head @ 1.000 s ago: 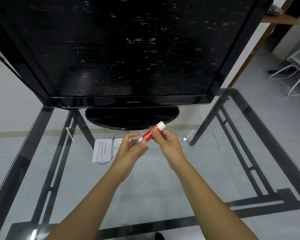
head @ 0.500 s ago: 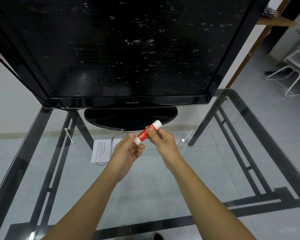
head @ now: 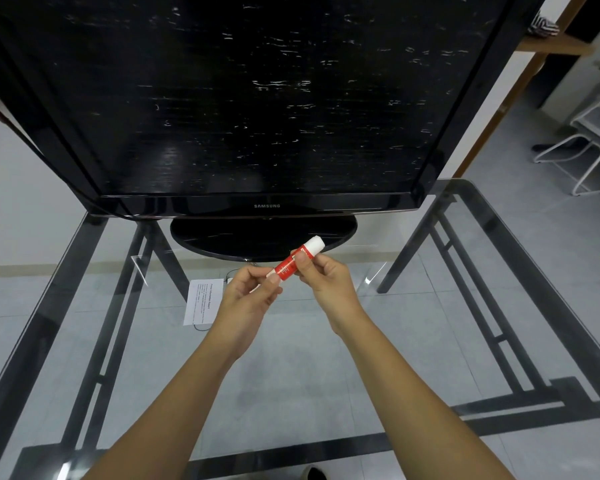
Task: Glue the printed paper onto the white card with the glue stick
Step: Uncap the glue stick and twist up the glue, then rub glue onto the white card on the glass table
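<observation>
Both hands hold a red glue stick [head: 289,266] with white ends above the glass table. My right hand [head: 326,278] pinches its upper red body near the white end. My left hand [head: 252,296] grips its lower white end between thumb and fingers. The printed paper [head: 201,301] lies flat on the glass just left of my left hand. A sliver of something white [head: 230,280], possibly the white card, shows behind my left hand; the rest is hidden.
A large black television [head: 250,98] on an oval stand [head: 222,237] fills the far side of the glass table [head: 465,306]. A thin black cable [head: 200,328] runs under the paper. A white chair [head: 589,143] stands on the floor at the right.
Both hands with the glue stick have drifted slightly, and my left fingers have closed more tightly over the lower end of the stick.
</observation>
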Available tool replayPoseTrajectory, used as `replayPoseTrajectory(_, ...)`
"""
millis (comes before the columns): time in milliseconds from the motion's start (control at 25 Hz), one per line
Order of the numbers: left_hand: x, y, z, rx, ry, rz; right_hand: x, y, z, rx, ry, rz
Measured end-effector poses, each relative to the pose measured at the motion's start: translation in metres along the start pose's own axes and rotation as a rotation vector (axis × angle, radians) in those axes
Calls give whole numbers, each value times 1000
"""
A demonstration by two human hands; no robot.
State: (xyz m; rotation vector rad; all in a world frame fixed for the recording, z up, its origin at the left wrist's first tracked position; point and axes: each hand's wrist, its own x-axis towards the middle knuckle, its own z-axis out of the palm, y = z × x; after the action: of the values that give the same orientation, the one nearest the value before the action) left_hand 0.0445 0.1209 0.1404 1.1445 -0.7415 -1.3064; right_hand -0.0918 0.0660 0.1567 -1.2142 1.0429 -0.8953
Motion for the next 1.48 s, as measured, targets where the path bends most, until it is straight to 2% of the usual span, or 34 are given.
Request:
replayPoseTrajectory(120, 0, -3, 1, 114, 17, 59, 0, -2, 1, 5, 1, 5)
replayPoseTrajectory(280, 2, -2, -1, -20, 3, -15, 1, -6, 0, -5, -9, -5)
replayPoseTrajectory(400, 4, -3, -4, 126, 25, 90, 1, -6, 2, -19, -14, 7)
replayPoseTrajectory(520, 4, -3, -5, 151, 35, 159, 2, -6, 4, -37, -10, 20)
replayPoseTrajectory(720, 8, -4, -8, 140, 12, 88, 4, -5, 5, -35, -41, 21)
replayPoseTrajectory(880, 8, -4, -16, 38, 104, 72, 9, -3, 5, -80, -141, 62)
replayPoseTrajectory(960, 8, -3, -26, 7, 157, 62, 14, 9, 4, -116, -129, 98)
replayPoseTrajectory(1120, 7, 5, -52, 14, 256, 47, 24, 57, 15, -302, 69, 222)
replayPoseTrajectory(1280, 7, 12, -80, 40, 332, 27, 36, 107, 47, -662, -20, 300)
replayPoseTrajectory(1480, 6, 14, -103, 78, 363, 12, 53, 132, 88, -795, 46, 253)
